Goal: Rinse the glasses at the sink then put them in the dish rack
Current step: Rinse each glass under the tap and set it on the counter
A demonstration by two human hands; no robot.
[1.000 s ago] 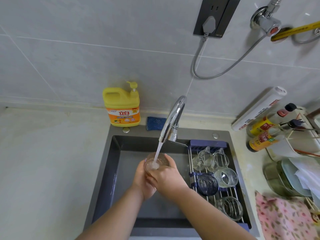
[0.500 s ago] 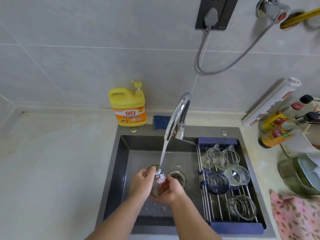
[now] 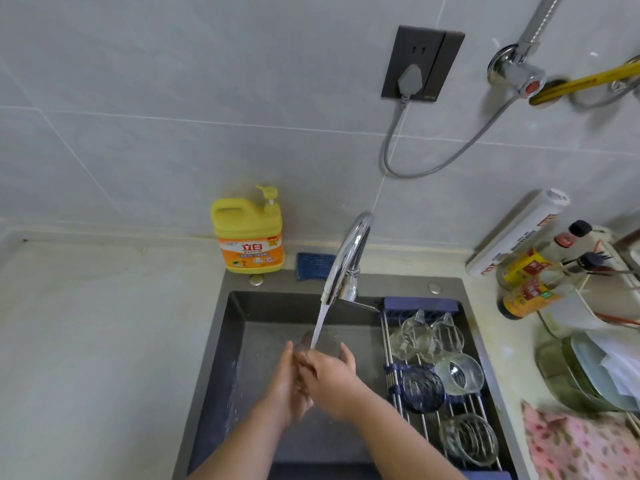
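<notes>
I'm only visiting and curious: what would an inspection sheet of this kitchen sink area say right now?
Surface: dark grey sink, wet; water runs from the curved chrome tap.
Job's things: clear drinking glass under the stream; blue-ended wire dish rack across the sink's right side holds other glasses, one blue-tinted.
Clutter: yellow detergent bottle, blue scrub pad, brown sauce bottles, pink floral cloth.
Hands: left hand and right hand both grip the glass.
Cables: grey cable hangs from the dark wall socket.
Surroundings: pale grey wall tiles.

Yellow detergent bottle [image 3: 247, 233], dark grey sink [image 3: 221, 341], blue sponge [image 3: 313, 266], pink leaf-patterned cloth [image 3: 581, 448]
</notes>
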